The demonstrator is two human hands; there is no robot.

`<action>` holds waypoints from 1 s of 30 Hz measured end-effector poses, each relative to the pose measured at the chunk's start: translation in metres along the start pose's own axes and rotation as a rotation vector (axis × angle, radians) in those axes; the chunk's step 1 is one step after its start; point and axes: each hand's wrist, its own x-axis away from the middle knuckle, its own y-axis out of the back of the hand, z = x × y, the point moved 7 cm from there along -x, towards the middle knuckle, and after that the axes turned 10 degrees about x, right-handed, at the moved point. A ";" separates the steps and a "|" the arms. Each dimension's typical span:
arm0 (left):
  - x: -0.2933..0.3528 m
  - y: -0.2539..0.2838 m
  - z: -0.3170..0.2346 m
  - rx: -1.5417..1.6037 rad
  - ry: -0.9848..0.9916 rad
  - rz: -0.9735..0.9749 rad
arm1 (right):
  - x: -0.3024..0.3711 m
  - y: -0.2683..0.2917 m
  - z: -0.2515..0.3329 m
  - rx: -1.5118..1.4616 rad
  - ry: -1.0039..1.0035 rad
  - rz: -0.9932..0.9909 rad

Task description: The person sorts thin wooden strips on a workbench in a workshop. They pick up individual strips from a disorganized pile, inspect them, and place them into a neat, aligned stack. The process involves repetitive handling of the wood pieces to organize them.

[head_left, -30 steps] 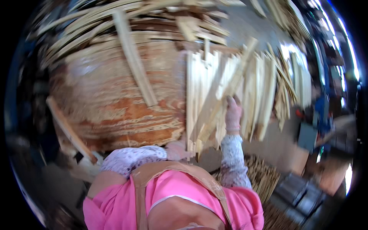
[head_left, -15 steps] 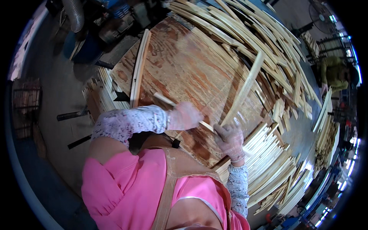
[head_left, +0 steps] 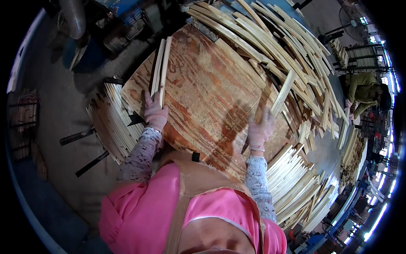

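Observation:
My left hand (head_left: pixel 155 115), in a pale knitted glove, is closed round the near end of a wooden strip at the left side of a worn plywood tabletop (head_left: pixel 203 84). Two pale wooden strips (head_left: pixel 165 63) show there, close together and pointing away from me. My right hand (head_left: pixel 260 131), gloved too and slightly blurred, is over the right part of the tabletop, thumb and fingers apart. Just beyond its fingertips is the near end of another wooden strip (head_left: pixel 283 93), which slants toward the pile; whether they touch I cannot tell.
A jumbled pile of wooden strips (head_left: pixel 270 38) covers the far right. Stacked strips stand at the near right (head_left: pixel 292 173) and left (head_left: pixel 112 122) of the tabletop. A hose (head_left: pixel 72 19) hangs above a blue bin (head_left: pixel 86 55). Another person (head_left: pixel 363 91) bends at the far right.
My left hand has moved from the middle to the strips at the left. My right hand has let go of the thin strip and moved outward. The slanting strip has shifted toward the pile.

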 end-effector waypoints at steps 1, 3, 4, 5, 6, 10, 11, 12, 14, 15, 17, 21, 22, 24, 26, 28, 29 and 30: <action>-0.005 -0.001 -0.012 0.053 -0.058 0.024 | -0.002 -0.013 -0.023 0.052 -0.099 0.010; -0.008 0.001 -0.006 -0.092 -0.253 -0.059 | -0.002 -0.046 -0.074 0.155 -0.305 0.013; -0.011 -0.005 0.002 -0.098 -0.277 -0.023 | -0.001 -0.054 -0.084 0.192 -0.311 0.126; -0.017 -0.005 0.005 -0.087 -0.188 0.057 | -0.001 -0.057 -0.090 0.175 -0.342 0.147; -0.023 0.000 0.002 -0.157 -0.183 0.047 | -0.004 -0.061 -0.091 0.153 -0.377 0.170; -0.054 -0.003 -0.076 -0.003 -0.504 -0.195 | 0.001 -0.069 -0.103 -0.139 -0.458 0.042; -0.065 -0.024 -0.109 0.269 -0.477 -0.062 | 0.008 -0.071 -0.108 -0.311 -0.492 0.026; -0.072 -0.045 -0.147 0.530 -0.437 0.077 | 0.014 -0.075 -0.113 -0.512 -0.478 0.009; -0.101 -0.101 -0.201 0.979 -0.336 0.264 | 0.032 -0.085 -0.119 -0.868 -0.554 0.122; -0.119 -0.133 -0.224 1.175 -0.289 0.296 | 0.045 -0.079 -0.115 -1.030 -0.649 0.254; -0.153 -0.189 -0.277 1.464 0.097 0.635 | 0.077 -0.054 -0.113 -1.162 -0.760 0.335; -0.164 -0.223 -0.388 1.597 0.307 0.790 | 0.149 -0.005 -0.136 -0.738 -0.747 0.056; -0.207 -0.240 -0.377 1.685 0.376 0.908 | 0.151 0.009 -0.141 -0.464 -0.587 0.006; -0.224 -0.258 -0.386 1.864 0.281 0.811 | 0.194 -0.007 -0.169 -0.041 -0.600 -0.005; -0.209 -0.281 -0.388 1.910 0.270 0.885 | 0.218 0.009 -0.183 0.262 -0.587 0.018; -0.115 -0.265 -0.386 1.674 0.275 0.854 | 0.250 0.024 -0.202 0.326 -0.743 0.127; -0.083 -0.242 -0.366 1.622 0.401 0.846 | 0.246 0.029 -0.205 0.319 -0.762 0.173; -0.073 -0.226 -0.337 1.281 -0.117 0.892 | 0.228 0.020 -0.213 0.317 -0.692 0.144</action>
